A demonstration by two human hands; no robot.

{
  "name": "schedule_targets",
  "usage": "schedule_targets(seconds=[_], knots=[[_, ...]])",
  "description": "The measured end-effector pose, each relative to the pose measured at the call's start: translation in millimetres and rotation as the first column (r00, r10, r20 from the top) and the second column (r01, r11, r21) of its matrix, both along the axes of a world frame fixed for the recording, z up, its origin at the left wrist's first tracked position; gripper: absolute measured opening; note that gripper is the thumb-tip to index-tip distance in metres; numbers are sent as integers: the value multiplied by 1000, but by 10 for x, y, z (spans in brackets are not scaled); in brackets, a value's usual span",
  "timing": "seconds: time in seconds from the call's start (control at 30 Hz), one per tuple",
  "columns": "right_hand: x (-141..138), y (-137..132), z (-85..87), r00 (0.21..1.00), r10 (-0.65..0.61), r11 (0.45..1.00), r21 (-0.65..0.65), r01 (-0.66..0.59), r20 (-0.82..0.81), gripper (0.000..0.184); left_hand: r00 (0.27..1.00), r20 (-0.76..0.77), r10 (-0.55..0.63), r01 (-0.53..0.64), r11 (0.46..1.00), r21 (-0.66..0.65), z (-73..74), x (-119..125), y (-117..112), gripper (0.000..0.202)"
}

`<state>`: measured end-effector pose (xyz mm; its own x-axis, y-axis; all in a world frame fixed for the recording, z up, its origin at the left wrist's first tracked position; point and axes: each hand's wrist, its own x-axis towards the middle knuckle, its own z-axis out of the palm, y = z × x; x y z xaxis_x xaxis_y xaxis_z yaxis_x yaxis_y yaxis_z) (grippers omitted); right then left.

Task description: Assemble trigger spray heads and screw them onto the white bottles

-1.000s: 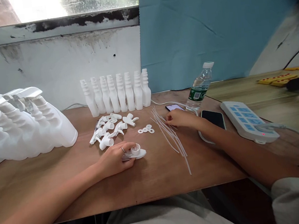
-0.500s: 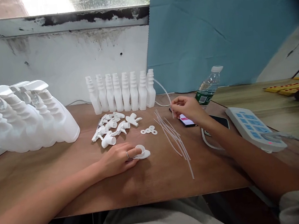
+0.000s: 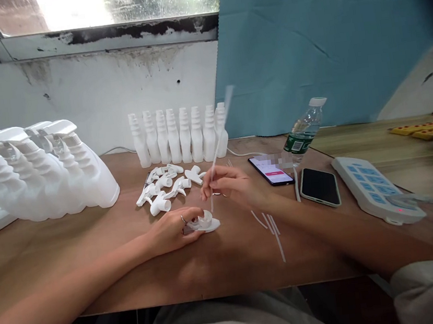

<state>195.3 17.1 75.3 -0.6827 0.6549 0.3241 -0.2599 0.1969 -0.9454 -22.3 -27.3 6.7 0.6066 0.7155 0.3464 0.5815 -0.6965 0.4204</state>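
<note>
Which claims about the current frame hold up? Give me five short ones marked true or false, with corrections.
1. The right hand holds a thin tube. True.
2. The left hand grips a phone. False: it holds a white spray head.
3. The narrow white bottles stand in a row by the wall. True.
4. The water bottle has no cap. False: a white cap is on it.
5. The dark-screened phone lies left of the lit phone. False: it lies to its right.
</note>
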Motion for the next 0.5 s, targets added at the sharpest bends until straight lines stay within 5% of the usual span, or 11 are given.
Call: schedule_targets(seconds=[0.2, 0.33, 0.5], knots=[[-234, -14, -55, 976, 132, 924, -336, -184, -171, 10, 993, 76, 95, -79, 978, -193, 14, 29, -30, 41], [-314, -50, -104, 962, 133, 880, -419, -226, -239, 30, 994, 78, 72, -53, 974, -221, 14, 38, -14, 43], [-363, -66, -169, 946, 126, 853, -454, -257, -299, 37, 996, 58, 69, -59, 985, -160, 3, 38, 2, 23]])
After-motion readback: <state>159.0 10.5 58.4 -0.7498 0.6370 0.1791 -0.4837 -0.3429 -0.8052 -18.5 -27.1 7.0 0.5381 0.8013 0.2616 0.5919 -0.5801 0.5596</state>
